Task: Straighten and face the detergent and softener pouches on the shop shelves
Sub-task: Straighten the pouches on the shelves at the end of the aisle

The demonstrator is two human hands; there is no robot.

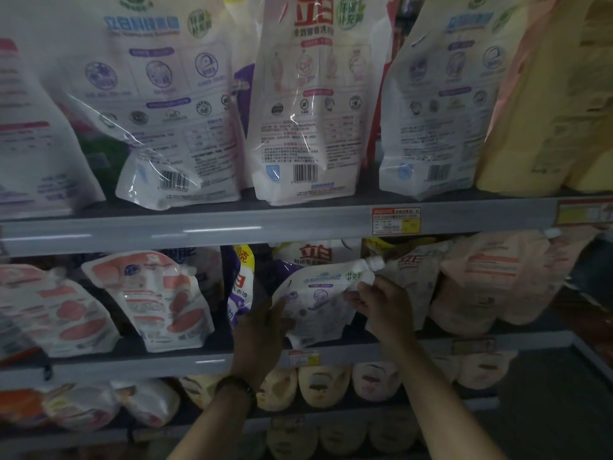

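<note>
A small white pouch with blue print and a white spout cap (pixel 320 298) leans on the middle shelf (pixel 132 363), its back facing out. My left hand (pixel 262 333) grips its lower left edge. My right hand (pixel 381 303) pinches its upper right corner just below the spout. On the top shelf (pixel 232 227) stand three large white pouches, one with purple print (pixel 156 104), one with red print (pixel 311 104) and one with blue print (pixel 441 104), all showing their backs with barcodes.
White pouches with red ovals (pixel 156 300) lean at the left of the middle shelf. Pink pouches (pixel 491 280) slump at its right. A purple pouch (pixel 240 287) stands behind my left hand. Round cream packs (pixel 323 385) fill the lower shelf. Price tags (pixel 396 220) hang on the shelf rails.
</note>
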